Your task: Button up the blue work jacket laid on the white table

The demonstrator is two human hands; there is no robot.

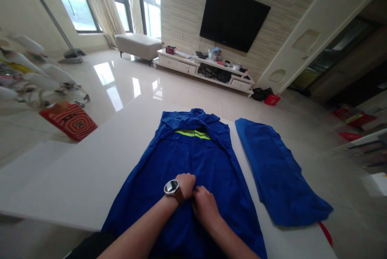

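Note:
A blue work jacket point(163, 162) lies spread on the white table in front of me, its collar at the far end. A yellow-green reflective strip point(193, 134) shows below a fold near the collar. My left hand point(186, 184), with a watch point(171, 187) on its wrist, is closed at the jacket's front seam. Just nearer and to the right, my right hand point(204, 204) is also closed, pinching the same seam. The fingertips are partly hidden, so any button or zip there cannot be made out.
A folded blue garment point(275, 174) lies at the table's right side. The white table point(75, 178) stretches left. Beyond it stand a red bag point(71, 121), a grey bench point(138, 46) and a TV cabinet point(178, 64) under a wall television point(234, 17).

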